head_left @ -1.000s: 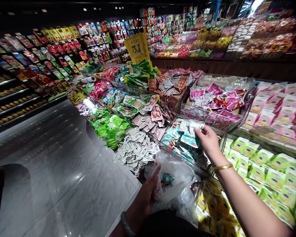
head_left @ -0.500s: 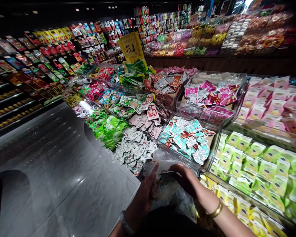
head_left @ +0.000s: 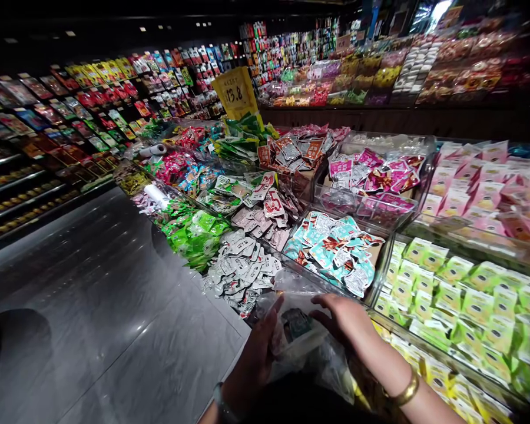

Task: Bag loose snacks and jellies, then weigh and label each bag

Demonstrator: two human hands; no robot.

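Hands at an open plastic bag (head_left: pixel 309 347) beside bins of snack packets.

The left hand (head_left: pixel 258 347) grips the bag's left edge; the right hand (head_left: pixel 342 321) is at its right side, fingers curved, though whether it grasps the plastic I cannot tell. Dark teal packets (head_left: pixel 297 323) lie inside the bag, near the wearer. Just beyond sit silvery packets (head_left: pixel 242 265) on the left and light-blue packets (head_left: pixel 335 247) on the right.

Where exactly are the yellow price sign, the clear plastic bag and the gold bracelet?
Yellow price sign (head_left: pixel 235 95): head view, on its printed number.
Clear plastic bag (head_left: pixel 307 348): head view, below its opening.
Gold bracelet (head_left: pixel 410 391): head view, on its band.
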